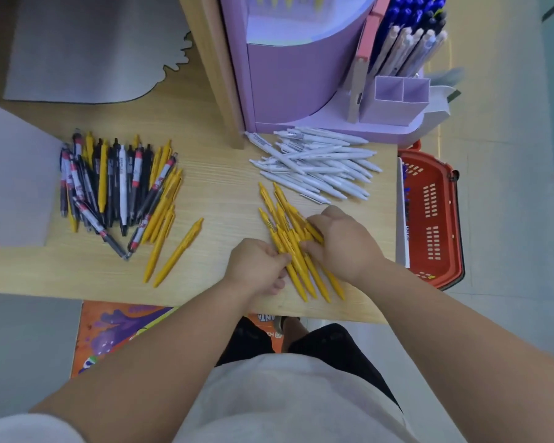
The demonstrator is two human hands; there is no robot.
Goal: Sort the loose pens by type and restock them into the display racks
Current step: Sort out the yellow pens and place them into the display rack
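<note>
A bunch of yellow pens (288, 225) lies on the wooden table (218, 187) near its front edge. My left hand (256, 266) grips the bunch from the left and my right hand (343, 241) grips it from the right. A pile of white pens (314, 164) lies just behind. At the left lies a mixed pile (115, 190) of black, patterned, white and yellow pens, with two loose yellow pens (173, 251) beside it. The purple display rack (301, 75) stands at the back, with an open two-cell holder (397, 94) at its right.
White and blue pens (410, 36) stand in the rack's upper right slots. A red basket (432, 219) sits on the floor off the table's right edge. A grey sheet (87, 49) covers the table's back left. A colourful box (115, 334) lies under the table.
</note>
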